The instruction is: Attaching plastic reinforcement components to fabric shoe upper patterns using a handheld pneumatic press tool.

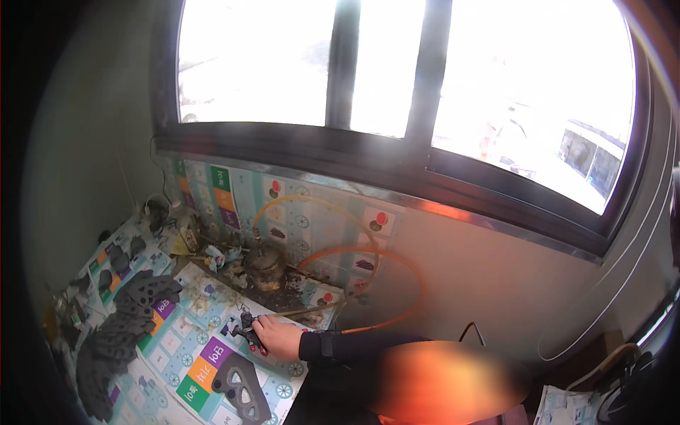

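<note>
My right hand [280,337] is closed around a small dark spray gun [249,333] with red knobs. It hangs over the paper-covered table, its sleeve coming in from the right. A hose runs from the gun's area toward the back. Below the gun lies a dark grey foam piece [242,386] with cut-out openings. More dark foam pieces [117,340] are heaped along the table's left side. My left hand is not visible.
A stained metal pot [265,268] stands at the wall, with a yellow hose [319,200] and an orange hose [423,283] looping near it. Crumpled scraps [219,256] lie beside it. Above is a window [382,152]. A blurred orange shape [453,382] covers the lower right.
</note>
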### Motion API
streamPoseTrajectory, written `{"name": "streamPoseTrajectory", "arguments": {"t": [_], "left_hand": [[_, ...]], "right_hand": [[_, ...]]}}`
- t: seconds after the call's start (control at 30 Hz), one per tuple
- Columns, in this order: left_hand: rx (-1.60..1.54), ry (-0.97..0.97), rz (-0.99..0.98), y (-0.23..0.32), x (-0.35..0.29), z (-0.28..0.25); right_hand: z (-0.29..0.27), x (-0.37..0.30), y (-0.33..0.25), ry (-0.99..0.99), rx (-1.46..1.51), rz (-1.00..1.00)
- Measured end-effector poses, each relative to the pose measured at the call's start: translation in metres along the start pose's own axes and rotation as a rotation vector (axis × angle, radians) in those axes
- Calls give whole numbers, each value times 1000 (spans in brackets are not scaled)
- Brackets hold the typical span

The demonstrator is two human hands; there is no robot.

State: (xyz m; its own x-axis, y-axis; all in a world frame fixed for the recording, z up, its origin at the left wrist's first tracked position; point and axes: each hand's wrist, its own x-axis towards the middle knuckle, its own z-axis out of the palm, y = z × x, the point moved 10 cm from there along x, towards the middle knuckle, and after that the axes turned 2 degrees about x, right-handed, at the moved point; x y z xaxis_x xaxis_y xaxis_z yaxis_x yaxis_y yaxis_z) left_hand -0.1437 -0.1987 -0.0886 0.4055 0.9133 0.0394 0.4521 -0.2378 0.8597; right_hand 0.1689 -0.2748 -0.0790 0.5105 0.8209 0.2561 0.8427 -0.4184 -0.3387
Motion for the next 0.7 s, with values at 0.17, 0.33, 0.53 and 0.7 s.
{"name": "streamPoseTrajectory", "arguments": {"t": [0.17, 0.33, 0.53, 0.7], "left_hand": [[-92, 91, 95, -9, 0, -12], [-129, 240, 286, 40, -18, -90], [-322, 598, 113, -17, -47, -246], [-320, 985, 10, -119, -123, -410]], "right_hand": [[4, 8, -18, -1, -58, 65], [-37, -32, -76, 228, 130, -228], [-3, -68, -64, 296, 223, -220], [-14, -82, -96, 483, 134, -453]]}}
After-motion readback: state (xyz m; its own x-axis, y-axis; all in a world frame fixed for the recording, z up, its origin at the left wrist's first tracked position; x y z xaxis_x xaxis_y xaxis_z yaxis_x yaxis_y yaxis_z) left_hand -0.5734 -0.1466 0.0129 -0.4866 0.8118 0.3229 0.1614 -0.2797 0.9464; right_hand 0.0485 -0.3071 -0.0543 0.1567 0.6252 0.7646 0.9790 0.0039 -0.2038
